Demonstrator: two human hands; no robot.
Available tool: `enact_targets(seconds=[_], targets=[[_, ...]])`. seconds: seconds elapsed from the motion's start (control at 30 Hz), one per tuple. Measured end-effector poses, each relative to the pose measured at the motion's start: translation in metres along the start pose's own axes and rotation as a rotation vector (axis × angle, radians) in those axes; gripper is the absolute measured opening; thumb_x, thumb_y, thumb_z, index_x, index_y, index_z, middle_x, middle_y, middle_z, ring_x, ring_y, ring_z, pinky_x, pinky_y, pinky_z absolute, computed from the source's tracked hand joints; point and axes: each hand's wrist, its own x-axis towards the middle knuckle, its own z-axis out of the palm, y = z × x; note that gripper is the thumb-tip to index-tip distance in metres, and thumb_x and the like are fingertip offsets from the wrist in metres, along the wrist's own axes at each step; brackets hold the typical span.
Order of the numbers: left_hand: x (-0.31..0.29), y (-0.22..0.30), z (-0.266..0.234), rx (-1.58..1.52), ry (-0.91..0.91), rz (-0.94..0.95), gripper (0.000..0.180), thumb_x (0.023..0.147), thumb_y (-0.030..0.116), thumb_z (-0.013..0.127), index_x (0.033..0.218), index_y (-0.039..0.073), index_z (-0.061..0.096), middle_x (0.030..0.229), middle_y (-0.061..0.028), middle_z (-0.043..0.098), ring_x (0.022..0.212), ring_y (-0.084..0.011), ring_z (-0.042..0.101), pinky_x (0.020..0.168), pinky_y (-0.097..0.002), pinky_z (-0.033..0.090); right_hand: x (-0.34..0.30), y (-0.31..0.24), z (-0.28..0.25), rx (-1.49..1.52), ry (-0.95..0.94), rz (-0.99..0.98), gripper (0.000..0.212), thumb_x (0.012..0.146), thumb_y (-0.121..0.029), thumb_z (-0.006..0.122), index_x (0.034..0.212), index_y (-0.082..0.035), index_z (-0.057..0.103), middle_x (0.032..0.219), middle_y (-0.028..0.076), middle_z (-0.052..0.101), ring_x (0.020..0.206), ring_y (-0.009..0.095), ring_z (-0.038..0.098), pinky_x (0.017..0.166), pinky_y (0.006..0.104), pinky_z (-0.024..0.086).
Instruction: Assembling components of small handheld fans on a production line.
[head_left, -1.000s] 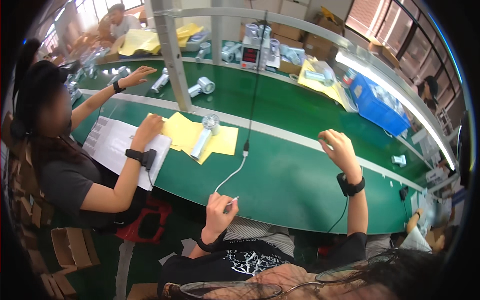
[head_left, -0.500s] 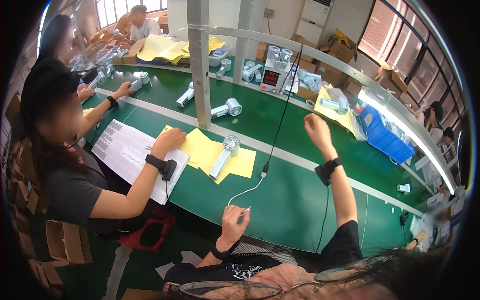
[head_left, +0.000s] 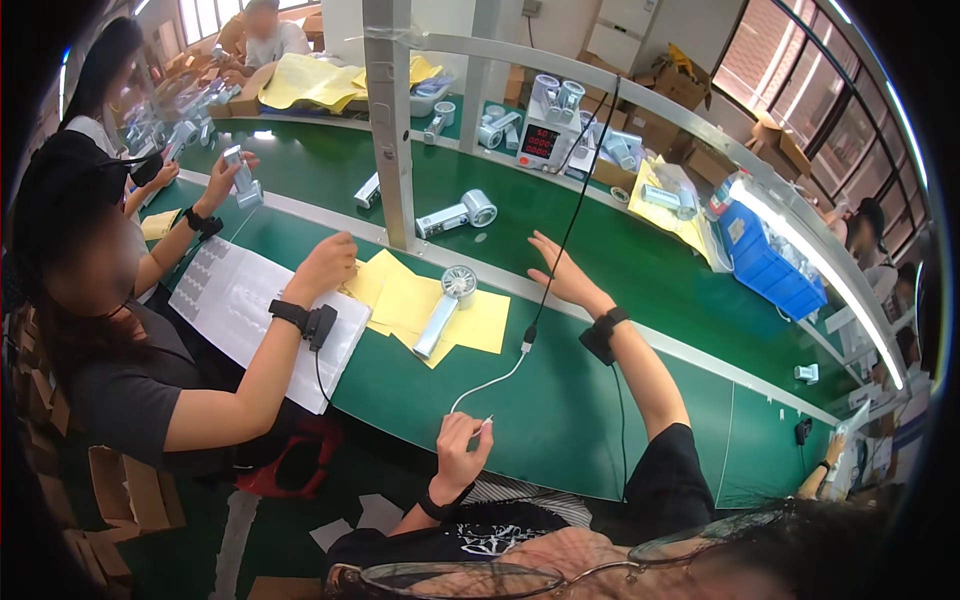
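Low at the near edge of the green bench, my left hand (head_left: 463, 452) pinches the end of a white charging cable (head_left: 500, 383), its small plug poking out past the fingers. My right hand (head_left: 565, 272) reaches over the green belt, fingers stretched out and holding nothing. Left of it and apart from it, a silver-blue handheld fan (head_left: 458, 213) lies on the belt. Another handheld fan (head_left: 437, 320) rests on yellow paper sheets (head_left: 483, 322) at the bench's left. The white cable joins a black cord (head_left: 562, 240) that hangs from above.
A metal post (head_left: 390, 130) rises between bench and belt. Beyond the belt stand a power supply (head_left: 541, 145) with red digits and a blue bin (head_left: 765, 262). At left, a co-worker's hand (head_left: 328, 268) hovers over printed sheets (head_left: 255, 305); their other hand holds a fan (head_left: 243, 178).
My right hand has moved left and nearer, its fingers now stretched toward the fan on the belt. My left hand keeps the cable. The co-worker has lifted a fan off the belt.
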Motion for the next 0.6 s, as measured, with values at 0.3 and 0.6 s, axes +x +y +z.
enact_targets(seconds=[0.3,0.6], targets=[[0.001,0.0,0.005,-0.011,0.031,0.051,0.01,0.077,0.0,0.067,0.072,0.001,0.059,0.064,-0.0082,0.054,0.063,-0.0263,0.053,0.063,-0.0359,0.042,0.008,0.015,-0.003,0.051,0.345,0.083,0.056,0.09,-0.016,0.061,0.139,-0.003,0.037,0.147,0.021,0.035,0.134,0.038,0.037,0.11,0.0408,0.033],[0.0,0.001,0.006,0.037,0.025,0.057,0.011,0.076,0.0,0.068,0.071,0.002,0.058,0.062,-0.0067,0.054,0.061,-0.0253,0.053,0.062,-0.0361,0.041,0.008,0.007,-0.06,-0.044,0.427,0.024,0.061,0.084,-0.003,0.057,0.142,-0.008,0.037,0.148,0.017,0.037,0.135,0.038,0.036,0.108,0.0482,0.035]])
